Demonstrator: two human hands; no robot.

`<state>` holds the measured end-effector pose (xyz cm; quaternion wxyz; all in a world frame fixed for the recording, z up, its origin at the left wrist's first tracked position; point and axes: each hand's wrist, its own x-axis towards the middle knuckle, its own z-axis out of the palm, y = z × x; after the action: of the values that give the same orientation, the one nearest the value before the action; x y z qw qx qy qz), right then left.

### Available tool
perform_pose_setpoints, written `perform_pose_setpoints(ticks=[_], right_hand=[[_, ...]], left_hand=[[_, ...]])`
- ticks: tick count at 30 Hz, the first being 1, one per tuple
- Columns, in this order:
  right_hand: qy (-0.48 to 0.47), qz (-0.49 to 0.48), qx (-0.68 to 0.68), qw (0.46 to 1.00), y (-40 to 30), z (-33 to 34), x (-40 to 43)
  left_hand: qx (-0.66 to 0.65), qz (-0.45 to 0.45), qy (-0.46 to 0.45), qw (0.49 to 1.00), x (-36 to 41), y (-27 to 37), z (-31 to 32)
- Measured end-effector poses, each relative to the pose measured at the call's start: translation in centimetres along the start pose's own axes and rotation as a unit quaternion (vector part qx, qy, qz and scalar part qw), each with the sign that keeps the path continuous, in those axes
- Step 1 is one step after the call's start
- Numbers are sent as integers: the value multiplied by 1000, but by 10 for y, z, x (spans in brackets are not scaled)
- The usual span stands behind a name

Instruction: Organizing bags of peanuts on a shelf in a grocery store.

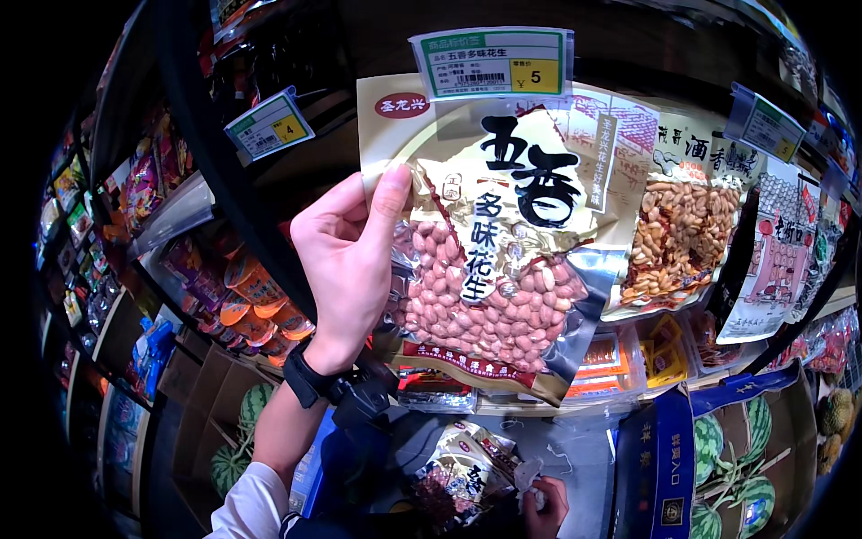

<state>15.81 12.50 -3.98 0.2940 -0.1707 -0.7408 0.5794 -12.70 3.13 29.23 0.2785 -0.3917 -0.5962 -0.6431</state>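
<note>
My left hand (350,249), with a black band on its wrist, pinches the left edge of a large bag of peanuts (498,303). The thumb lies on the front of the bag and the fingers go behind it. The bag hangs upright below a price tag (495,64), with reddish peanuts visible through its clear window. Low in the picture, my right hand (547,505) has its fingers closed on a crumpled whitish piece (530,477), perhaps plastic or paper. Just left of it is another bag of peanuts (465,465); what supports that bag is hidden.
To the right hang a bag of fried peanuts (683,236) and a white-and-black snack bag (774,256). Clear bins (606,367) of packets stand below. Boxes of watermelons (757,431) flank both sides. A dark rack post (229,175) rises at left, before orange cups (252,290).
</note>
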Motion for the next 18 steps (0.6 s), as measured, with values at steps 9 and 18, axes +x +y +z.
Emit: perform_pose_setpoints(ticks=[9, 18], right_hand=[[-40, 26, -2, 999, 5, 8, 2], [-51, 46, 36, 997, -4, 15, -2]], left_hand=[[27, -10, -22, 999, 7, -1, 0], [17, -20, -14, 1000, 11, -6, 2]])
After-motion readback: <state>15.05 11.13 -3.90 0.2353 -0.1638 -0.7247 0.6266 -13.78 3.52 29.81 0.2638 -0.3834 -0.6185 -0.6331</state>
